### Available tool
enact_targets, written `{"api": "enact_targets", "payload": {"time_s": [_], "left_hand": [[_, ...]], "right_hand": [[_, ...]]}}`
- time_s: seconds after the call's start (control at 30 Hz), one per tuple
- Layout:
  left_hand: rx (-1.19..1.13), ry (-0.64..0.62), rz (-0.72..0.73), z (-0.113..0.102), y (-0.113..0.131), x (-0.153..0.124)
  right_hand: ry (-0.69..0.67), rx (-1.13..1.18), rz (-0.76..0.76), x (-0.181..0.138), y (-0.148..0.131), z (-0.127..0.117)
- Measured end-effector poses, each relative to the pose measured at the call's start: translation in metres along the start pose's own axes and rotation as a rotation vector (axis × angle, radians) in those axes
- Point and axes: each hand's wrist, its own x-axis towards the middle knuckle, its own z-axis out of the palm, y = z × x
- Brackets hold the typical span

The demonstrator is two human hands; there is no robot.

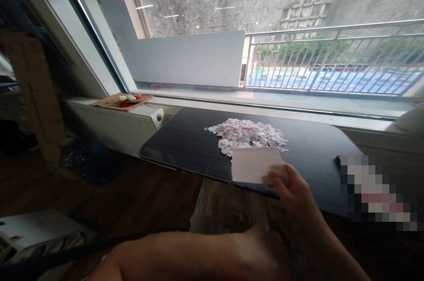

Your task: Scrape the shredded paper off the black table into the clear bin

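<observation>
A heap of small pink and white paper scraps [249, 135] lies on a dark table [185, 139] by the window. My right hand [294, 195] is closed on a white plastic scraper card [255, 165], which stands on the table against the near side of the heap. Below the table's front edge is a clear plastic container [225, 206] with a few scraps inside. My left forearm crosses the bottom of the view. My left hand [261, 250] is curled at the container's near right corner and seems to grip its rim; the fingers are mostly hidden.
A white radiator [115, 124] stands left of the table, with a cardboard sheet and small coloured items [124, 100] on top. Tall cardboard [33, 95] leans at far left. A white box [36, 228] sits on the floor at lower left. A blurred patch [377, 192] covers the table's right end.
</observation>
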Motion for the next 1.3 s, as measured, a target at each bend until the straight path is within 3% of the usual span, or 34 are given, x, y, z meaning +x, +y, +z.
{"api": "enact_targets", "payload": {"time_s": [0.13,0.2,0.33,0.63,0.87,1.17,1.3], "left_hand": [[-0.019,-0.125,-0.037,-0.007,0.003,-0.003],[-0.021,-0.212,-0.059,-0.016,0.006,-0.006],[0.018,-0.230,-0.073,-0.027,0.010,-0.013],[0.039,-0.341,-0.095,-0.038,0.015,-0.012],[0.061,-0.262,-0.075,-0.036,0.016,-0.015],[0.044,-0.284,-0.071,-0.032,0.013,-0.012],[0.045,-0.255,-0.083,-0.033,0.015,-0.014]], "right_hand": [[-0.048,-0.020,-0.002,-0.002,-0.001,-0.012],[0.031,-0.084,-0.011,0.000,0.001,-0.025],[0.203,-0.241,-0.017,0.002,0.010,-0.044],[0.170,-0.203,-0.047,-0.006,0.006,-0.040],[0.089,-0.177,-0.008,-0.005,0.005,-0.038],[0.015,-0.124,0.012,-0.003,-0.002,-0.031],[0.110,-0.176,-0.026,-0.003,0.011,-0.039]]}}
